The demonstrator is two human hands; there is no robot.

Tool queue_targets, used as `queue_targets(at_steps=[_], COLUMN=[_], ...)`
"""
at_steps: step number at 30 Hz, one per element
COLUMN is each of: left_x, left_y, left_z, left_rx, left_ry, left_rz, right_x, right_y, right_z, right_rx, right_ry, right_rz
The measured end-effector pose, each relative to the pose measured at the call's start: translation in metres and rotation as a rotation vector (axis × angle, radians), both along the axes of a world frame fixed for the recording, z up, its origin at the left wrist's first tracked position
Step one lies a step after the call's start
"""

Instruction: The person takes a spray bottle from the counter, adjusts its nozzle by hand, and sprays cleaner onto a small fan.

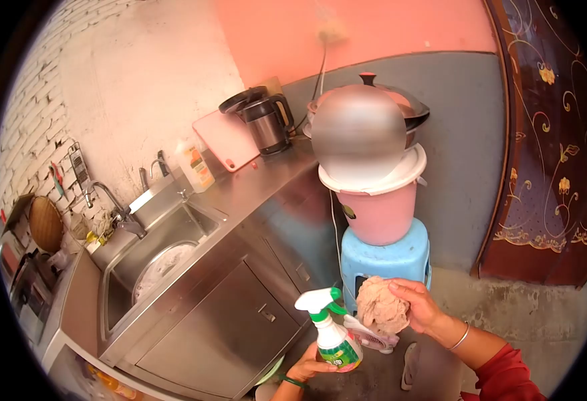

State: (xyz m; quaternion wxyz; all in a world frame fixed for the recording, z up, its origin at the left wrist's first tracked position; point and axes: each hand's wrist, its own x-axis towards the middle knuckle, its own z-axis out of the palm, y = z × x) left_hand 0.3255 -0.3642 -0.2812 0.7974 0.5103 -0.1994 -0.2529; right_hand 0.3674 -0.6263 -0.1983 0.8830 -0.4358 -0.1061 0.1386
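Observation:
My left hand (311, 366) is wrapped round the lower part of a spray bottle (332, 334), white with a green label and a white-and-green trigger head. The bottle stands roughly upright in the grip, tilted a little. In my right hand (419, 306) is a crumpled beige cloth (382, 305), pinched between thumb and fingers. Cloth and bottle are close together, with the cloth to the right and slightly higher. Behind the cloth is a blue plastic stool (388, 252).
A steel sink (196, 217) holding a basin with sudsy water is at the left. On the counter stand an electric kettle (267, 123), a pink cutting board (226, 139) and a detergent bottle (194, 166). A pink bucket (378, 214) sits on the stool. A patterned curtain (547, 147) hangs at right.

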Motion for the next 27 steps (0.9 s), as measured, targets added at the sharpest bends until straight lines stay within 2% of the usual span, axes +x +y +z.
queue_targets(at_steps=[1, 2, 6, 10, 11, 13, 15, 17, 19, 20, 21, 25, 26, 27], left_x=[0.001, 0.005, 0.03, 0.04, 0.045, 0.055, 0.071, 0.073, 0.078, 0.08, 0.082, 0.071, 0.07, 0.069], left_y=[0.007, 0.012, 0.026, 0.035, 0.035, 0.039, 0.041, 0.046, 0.051, 0.054, 0.056, 0.064, 0.064, 0.063], left_z=[-0.003, -0.008, -0.063, -0.074, -0.069, -0.066, -0.07, -0.059, -0.051, -0.055, -0.057, -0.044, -0.05, -0.062], left_rx=[0.109, 0.171, 0.062, -0.059, -0.036, -0.04, 0.018, -0.161, -0.124, -0.137, -0.145, -0.242, -0.248, -0.318], left_ry=[0.019, 0.068, 0.086, 0.113, 0.071, 0.053, -0.013, 0.041, 0.006, 0.027, 0.037, 0.054, 0.048, 0.077], left_rz=[0.046, 0.056, 0.06, 0.044, 0.04, 0.054, 0.061, 0.049, 0.042, 0.037, 0.036, 0.027, 0.037, -0.073], right_x=[0.012, 0.024, 0.076, 0.146, 0.17, 0.205, 0.241, 0.277, 0.268, 0.263, 0.253, 0.192, 0.182, 0.173], right_y=[0.006, 0.013, 0.063, 0.143, 0.164, 0.201, 0.234, 0.26, 0.263, 0.261, 0.251, 0.184, 0.164, 0.147], right_z=[0.016, 0.034, 0.118, 0.177, 0.183, 0.189, 0.162, 0.109, 0.118, 0.123, 0.116, 0.094, 0.076, 0.053], right_rx=[-0.011, -0.062, -0.226, -0.299, -0.313, -0.515, -0.839, -1.23, -1.225, -1.135, -0.992, -0.653, -0.611, -0.566], right_ry=[-0.02, -0.174, -0.65, -0.94, -1.034, -1.276, -1.37, -1.541, -1.47, -1.438, -1.503, -1.064, -0.891, -0.711], right_rz=[0.01, -0.033, -0.085, -0.331, -0.416, -0.59, -0.401, -0.336, -0.205, -0.121, -0.207, -0.035, 0.118, 0.264])
